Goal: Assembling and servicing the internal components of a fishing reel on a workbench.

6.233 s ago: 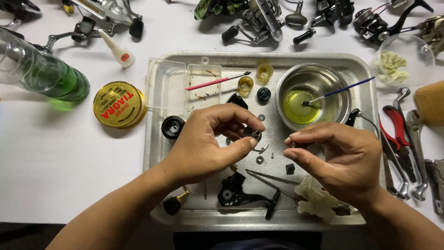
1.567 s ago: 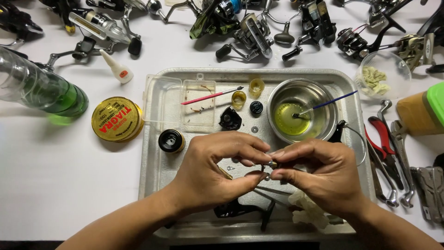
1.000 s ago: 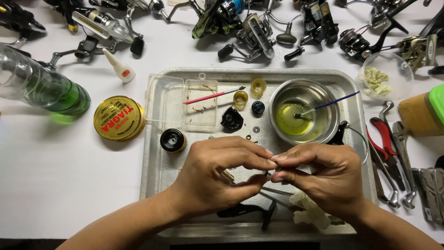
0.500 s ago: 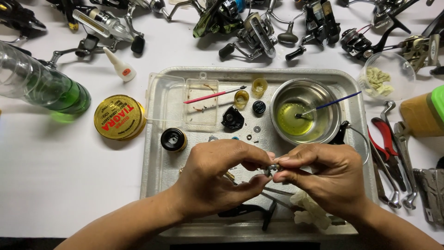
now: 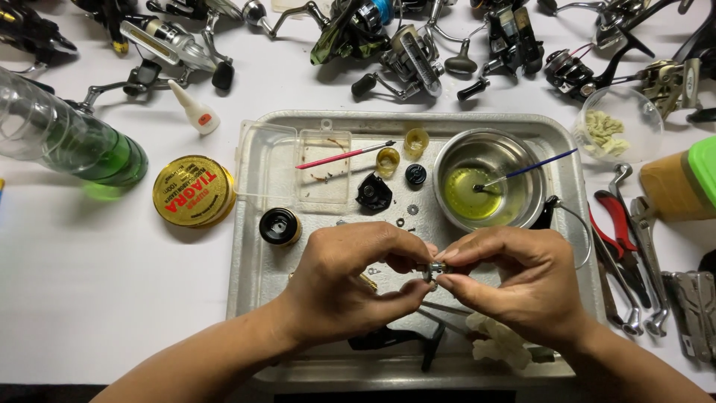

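Inventory, L to R, head view:

- Clear bottle w/ green liquid (image 5: 71, 142), lying on its side on white counter (image 5: 97, 283).
- Round yellow tin (image 5: 192, 191), just L of tray.
- Metal tray (image 5: 250, 254): holds clear plastic box (image 5: 294, 168) w/ pink-handled brush (image 5: 344, 155) across it, black spool (image 5: 280, 225), loose washers, small black parts.
- Left hand (image 5: 347, 287): thumb + forefinger pinched on small metal reel part (image 5: 432, 270), other fingers curled.
- Right hand (image 5: 522, 287): fingertips pinched on same part from opposite side. Part held above tray middle, clear of tray floor.
- Part look: tiny, silvery, roughly cylindrical; mostly hidden by fingertips, finer detail n/a.
- Steel bowl (image 5: 488, 183) w/ yellow-green fluid, blue brush resting in it.
- Pliers, red grips (image 5: 615, 239), + spanners on counter R of tray.
- Fishing reels (image 5: 403, 45) in a row along far edge.

Progress (judged): reel stripped down, parts laid out; piece in hand under work; many parts loose, so much left.
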